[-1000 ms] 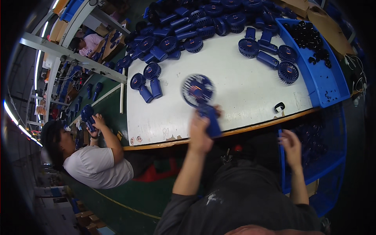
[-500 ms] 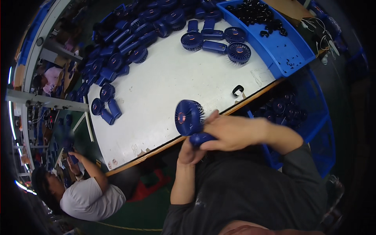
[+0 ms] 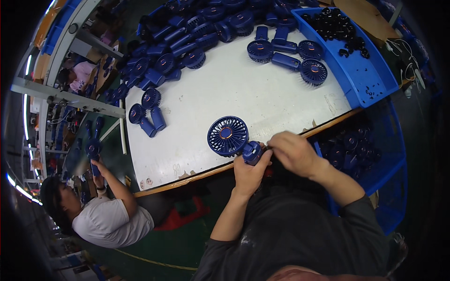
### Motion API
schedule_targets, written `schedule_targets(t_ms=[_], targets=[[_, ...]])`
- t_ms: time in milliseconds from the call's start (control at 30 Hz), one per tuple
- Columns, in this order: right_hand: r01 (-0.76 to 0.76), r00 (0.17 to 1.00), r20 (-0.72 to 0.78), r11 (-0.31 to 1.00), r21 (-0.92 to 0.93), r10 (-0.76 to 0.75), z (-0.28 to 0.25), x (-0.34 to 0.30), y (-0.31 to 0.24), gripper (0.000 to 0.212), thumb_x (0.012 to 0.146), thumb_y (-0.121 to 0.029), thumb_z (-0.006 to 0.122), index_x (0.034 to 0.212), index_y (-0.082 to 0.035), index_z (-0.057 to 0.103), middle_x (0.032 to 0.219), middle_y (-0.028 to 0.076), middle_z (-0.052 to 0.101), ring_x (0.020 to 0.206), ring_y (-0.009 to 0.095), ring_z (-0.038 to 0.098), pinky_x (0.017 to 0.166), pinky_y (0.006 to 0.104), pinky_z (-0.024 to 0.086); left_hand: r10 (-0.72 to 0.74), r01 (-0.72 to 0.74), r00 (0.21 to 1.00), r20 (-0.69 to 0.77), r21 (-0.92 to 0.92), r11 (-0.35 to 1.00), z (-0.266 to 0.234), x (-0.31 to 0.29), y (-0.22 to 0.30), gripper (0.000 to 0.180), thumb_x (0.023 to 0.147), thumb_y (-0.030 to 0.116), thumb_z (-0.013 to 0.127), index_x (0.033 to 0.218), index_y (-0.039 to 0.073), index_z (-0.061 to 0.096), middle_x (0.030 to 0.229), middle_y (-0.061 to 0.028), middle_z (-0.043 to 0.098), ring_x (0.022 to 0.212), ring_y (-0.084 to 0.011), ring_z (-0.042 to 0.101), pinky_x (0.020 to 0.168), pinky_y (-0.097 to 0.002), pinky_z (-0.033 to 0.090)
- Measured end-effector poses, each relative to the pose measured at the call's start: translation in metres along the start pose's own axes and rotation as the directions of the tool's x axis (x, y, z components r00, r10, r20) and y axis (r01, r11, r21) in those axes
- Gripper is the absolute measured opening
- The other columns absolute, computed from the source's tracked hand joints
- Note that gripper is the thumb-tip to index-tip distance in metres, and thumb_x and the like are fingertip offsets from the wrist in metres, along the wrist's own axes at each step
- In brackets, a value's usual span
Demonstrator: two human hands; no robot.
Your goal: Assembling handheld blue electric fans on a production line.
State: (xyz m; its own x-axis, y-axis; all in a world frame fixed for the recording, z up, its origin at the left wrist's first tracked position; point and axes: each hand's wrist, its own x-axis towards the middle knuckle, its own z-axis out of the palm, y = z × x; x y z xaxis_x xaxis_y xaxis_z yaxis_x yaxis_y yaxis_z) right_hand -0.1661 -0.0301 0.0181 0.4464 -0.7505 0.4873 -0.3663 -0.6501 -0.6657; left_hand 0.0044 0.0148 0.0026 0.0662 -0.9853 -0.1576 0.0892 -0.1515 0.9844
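Observation:
In my left hand (image 3: 250, 174) is a dark blue handheld fan (image 3: 228, 136), gripped by its short handle. Its round grille with an orange-ringed hub faces up over the table's near edge. My right hand (image 3: 296, 153) is beside the handle end, closed in a pinch. A dark bit shows at its fingertips, too small to make out. Fingers partly hide the handle.
Many blue fans (image 3: 192, 40) are heaped along the white table's (image 3: 197, 103) far side. Several more (image 3: 285, 61) lie by a blue bin (image 3: 365, 75) of small black parts. Below right stands a blue crate (image 3: 389, 187). At left, a person (image 3: 110, 218) holds a fan.
The fan has turned from its side to grille up. My right hand has moved off it to the handle's right. The black ring no longer shows on the table. The view has shifted.

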Motion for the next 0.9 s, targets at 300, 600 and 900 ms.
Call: schedule_targets(t_ms=[300, 600, 900], targets=[[-0.749, 0.662, 0.610, 0.405, 0.524, 0.436, -0.014, 0.007, 0.005, 0.024, 0.094, -0.015, 0.068, 0.106, 0.006, 0.066, 0.084, 0.006, 0.069, 0.070, 0.010, 0.064, 0.062, 0.0240, 0.053, -0.051, 0.049, 0.998, -0.028, -0.044, 0.998, -0.009, -0.009, 0.000, 0.024, 0.086, -0.003, 0.064, 0.109, -0.004, 0.057, 0.092, -0.0088, 0.065, 0.074, -0.0129, 0.066, 0.063, -0.0255, 0.057], [0.224, 0.955, 0.207, 0.973, -0.047, -0.210, -0.009, 0.050, -0.021, 0.033, 0.082, -0.016, 0.072, 0.112, -0.004, 0.064, 0.102, 0.014, 0.060, 0.094, 0.031, 0.059, 0.080, 0.0395, 0.051, -0.076, 0.258, 0.922, 0.381, -0.455, 0.853, -0.022, -0.008, -0.004, 0.042, 0.097, 0.034, 0.059, 0.121, 0.000, 0.053, 0.095, -0.0104, 0.061, 0.084, -0.0182, 0.063, 0.065, -0.0297, 0.056], [0.056, 0.996, 0.078, 0.981, -0.185, -0.042, 0.015, 0.015, -0.040, 0.066, 0.074, -0.018, 0.074, 0.133, 0.000, 0.050, 0.115, 0.020, 0.054, 0.107, 0.038, 0.053, 0.091, 0.0479, 0.045, -0.144, 0.196, 0.979, 0.142, -0.492, 0.848, -0.003, -0.002, -0.017, 0.051, 0.101, 0.042, 0.044, 0.134, 0.004, 0.047, 0.129, -0.0149, 0.055, 0.123, -0.0259, 0.053, 0.108, -0.0405, 0.040]])
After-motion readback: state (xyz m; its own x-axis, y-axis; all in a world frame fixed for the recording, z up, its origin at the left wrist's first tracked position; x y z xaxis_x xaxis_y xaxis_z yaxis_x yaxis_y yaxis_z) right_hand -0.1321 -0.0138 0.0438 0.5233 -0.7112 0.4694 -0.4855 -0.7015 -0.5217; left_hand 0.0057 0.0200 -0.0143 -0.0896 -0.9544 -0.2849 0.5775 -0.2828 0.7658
